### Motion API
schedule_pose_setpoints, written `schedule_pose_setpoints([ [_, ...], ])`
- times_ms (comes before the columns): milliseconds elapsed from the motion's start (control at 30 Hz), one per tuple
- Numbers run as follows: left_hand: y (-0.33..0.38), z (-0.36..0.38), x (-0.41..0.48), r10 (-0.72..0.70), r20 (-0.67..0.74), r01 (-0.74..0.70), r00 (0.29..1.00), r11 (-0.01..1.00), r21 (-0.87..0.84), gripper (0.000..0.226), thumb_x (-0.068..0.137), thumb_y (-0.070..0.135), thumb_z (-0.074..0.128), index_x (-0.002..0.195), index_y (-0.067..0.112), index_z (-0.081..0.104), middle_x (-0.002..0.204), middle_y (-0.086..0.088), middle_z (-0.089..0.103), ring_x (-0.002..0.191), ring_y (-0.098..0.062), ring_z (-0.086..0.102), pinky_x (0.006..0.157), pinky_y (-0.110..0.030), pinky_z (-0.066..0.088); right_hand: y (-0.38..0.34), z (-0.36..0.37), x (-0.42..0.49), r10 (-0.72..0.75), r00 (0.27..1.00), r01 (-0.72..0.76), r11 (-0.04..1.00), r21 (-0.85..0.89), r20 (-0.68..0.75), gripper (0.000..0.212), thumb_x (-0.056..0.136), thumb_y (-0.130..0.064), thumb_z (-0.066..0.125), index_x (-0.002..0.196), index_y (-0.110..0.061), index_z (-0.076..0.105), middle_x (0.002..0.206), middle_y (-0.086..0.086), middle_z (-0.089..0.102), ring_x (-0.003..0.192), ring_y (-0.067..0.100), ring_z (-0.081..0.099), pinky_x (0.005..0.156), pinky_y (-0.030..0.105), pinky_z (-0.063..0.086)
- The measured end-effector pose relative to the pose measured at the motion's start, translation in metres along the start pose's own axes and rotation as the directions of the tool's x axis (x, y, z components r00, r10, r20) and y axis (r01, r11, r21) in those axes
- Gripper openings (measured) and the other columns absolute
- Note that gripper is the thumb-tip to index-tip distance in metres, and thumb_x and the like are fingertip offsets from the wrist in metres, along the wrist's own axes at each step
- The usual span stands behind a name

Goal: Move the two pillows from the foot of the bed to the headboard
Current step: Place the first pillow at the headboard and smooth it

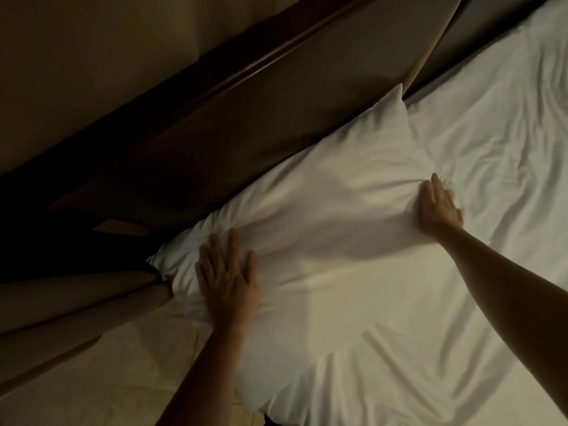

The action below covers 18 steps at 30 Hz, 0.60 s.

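Observation:
A white pillow (322,204) lies along the edge of the bed against the dark padded headboard (261,112). My left hand (227,278) rests flat on the pillow's near-left end, fingers spread. My right hand (438,207) presses flat on the pillow's right side, fingers together, and the fabric puckers around its fingertips. Neither hand grips the pillow. Only one pillow shows in the head view.
A white crumpled sheet (461,302) covers the bed to the right and below. A dark wooden rail (190,87) runs above the headboard along the beige wall (76,56). Pale tiled floor (107,379) lies at lower left, beside a beige rounded piece (76,302).

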<state>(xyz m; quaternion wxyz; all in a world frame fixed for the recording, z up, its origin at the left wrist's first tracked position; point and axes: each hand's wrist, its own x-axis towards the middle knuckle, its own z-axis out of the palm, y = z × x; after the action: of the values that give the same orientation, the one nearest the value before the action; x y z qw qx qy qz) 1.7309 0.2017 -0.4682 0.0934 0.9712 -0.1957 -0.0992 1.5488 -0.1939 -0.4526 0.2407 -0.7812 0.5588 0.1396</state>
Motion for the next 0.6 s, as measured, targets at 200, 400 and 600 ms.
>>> schedule_pose_setpoints([
  [200, 0.002, -0.010, -0.005, -0.076, -0.049, 0.076, 0.996, 0.997, -0.010, 0.060, 0.106, 0.052, 0.029, 0.162, 0.033, 0.019, 0.169, -0.009, 0.020, 0.156, -0.031, 0.017, 0.123, -0.052, 0.016, -0.006, -0.008, -0.021, 0.121, 0.973, -0.092, 0.984, 0.153, -0.195, 0.066, 0.095, -0.070, 0.009, 0.156, -0.043, 0.004, 0.168, -0.006, 0.003, 0.154, 0.026, 0.004, 0.119, 0.056, 0.001],
  [400, -0.004, -0.012, -0.005, -0.072, -0.046, 0.072, 0.996, 0.997, 0.010, 0.064, 0.104, 0.055, 0.030, 0.162, 0.033, 0.015, 0.169, -0.010, 0.021, 0.156, -0.029, 0.019, 0.123, -0.052, 0.017, 0.040, 0.011, -0.019, 0.089, 0.989, -0.068, 0.982, 0.178, -0.116, 0.054, 0.103, -0.037, 0.021, 0.149, -0.012, 0.030, 0.166, 0.014, 0.009, 0.150, 0.037, 0.016, 0.118, 0.056, 0.017],
  [600, 0.007, -0.025, -0.002, -0.085, -0.056, 0.085, 0.995, 0.996, -0.007, 0.063, 0.105, 0.054, 0.030, 0.163, 0.034, 0.012, 0.170, -0.010, 0.016, 0.157, -0.033, 0.012, 0.122, -0.056, 0.016, -0.002, -0.018, -0.027, 0.120, 0.951, -0.093, 0.990, 0.105, -0.286, 0.069, 0.099, -0.065, 0.014, 0.158, -0.029, 0.013, 0.167, 0.008, 0.013, 0.150, 0.037, 0.015, 0.120, 0.059, 0.011],
])
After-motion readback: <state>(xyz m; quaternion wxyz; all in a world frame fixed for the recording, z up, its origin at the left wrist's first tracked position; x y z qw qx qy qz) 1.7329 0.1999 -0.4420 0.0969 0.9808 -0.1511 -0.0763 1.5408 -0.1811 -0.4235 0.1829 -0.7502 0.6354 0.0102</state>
